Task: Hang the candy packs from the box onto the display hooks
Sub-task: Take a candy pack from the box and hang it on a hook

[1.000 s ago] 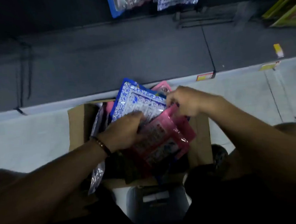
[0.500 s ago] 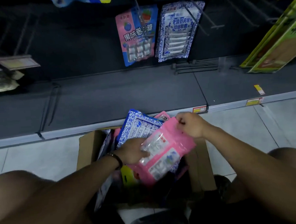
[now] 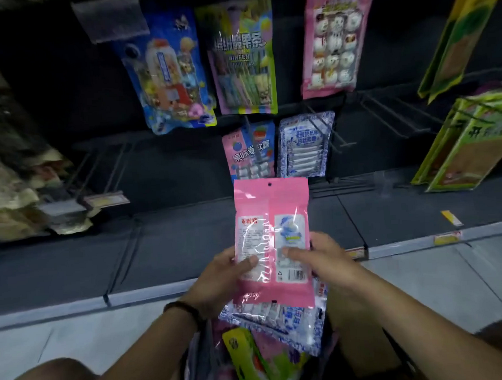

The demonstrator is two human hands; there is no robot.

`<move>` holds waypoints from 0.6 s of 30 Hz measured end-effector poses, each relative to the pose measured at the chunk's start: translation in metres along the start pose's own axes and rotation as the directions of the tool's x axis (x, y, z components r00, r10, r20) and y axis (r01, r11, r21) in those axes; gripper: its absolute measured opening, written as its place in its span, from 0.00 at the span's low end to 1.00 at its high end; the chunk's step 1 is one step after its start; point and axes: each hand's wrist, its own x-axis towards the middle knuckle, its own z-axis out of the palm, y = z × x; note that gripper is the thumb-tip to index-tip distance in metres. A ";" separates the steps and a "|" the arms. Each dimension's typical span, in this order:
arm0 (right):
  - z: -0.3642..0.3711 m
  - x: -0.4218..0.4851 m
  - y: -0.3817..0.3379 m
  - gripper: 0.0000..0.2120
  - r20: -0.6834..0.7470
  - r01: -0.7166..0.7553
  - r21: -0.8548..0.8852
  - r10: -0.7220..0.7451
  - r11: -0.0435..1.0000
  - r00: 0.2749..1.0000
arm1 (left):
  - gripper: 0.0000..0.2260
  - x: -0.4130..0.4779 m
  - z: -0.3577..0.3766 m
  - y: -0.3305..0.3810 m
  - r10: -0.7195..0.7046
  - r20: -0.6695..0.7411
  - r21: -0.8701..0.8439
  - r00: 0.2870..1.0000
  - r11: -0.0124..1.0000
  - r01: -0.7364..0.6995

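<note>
below the display hooks, left hand and right hand are pinching the pink pack low; its unsupported top could be flopping, missing a hook.

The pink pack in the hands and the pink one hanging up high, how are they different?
The held pack is gripped by the left hand and right hand; the hanging pack is up on the display. The held pack shows its back, with a barcode; the hanging pack shows rows of round sweets. Both are pink and upright.
</note>
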 end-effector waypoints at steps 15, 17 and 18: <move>0.032 -0.012 -0.027 0.28 0.149 0.420 -0.119 -0.402 0.900 0.904 | 0.22 -0.026 0.033 0.053 0.171 -0.041 -0.261 0.984 0.949 -0.176; 0.023 -0.011 -0.028 0.23 0.164 0.424 -0.161 -0.399 0.891 0.902 | 0.20 -0.024 0.023 0.056 0.137 -0.077 -0.325 0.988 0.933 -0.155; 0.020 -0.011 -0.026 0.22 0.129 0.432 -0.256 -0.412 0.865 0.902 | 0.19 -0.024 0.020 0.057 0.142 -0.079 -0.329 0.987 0.931 -0.161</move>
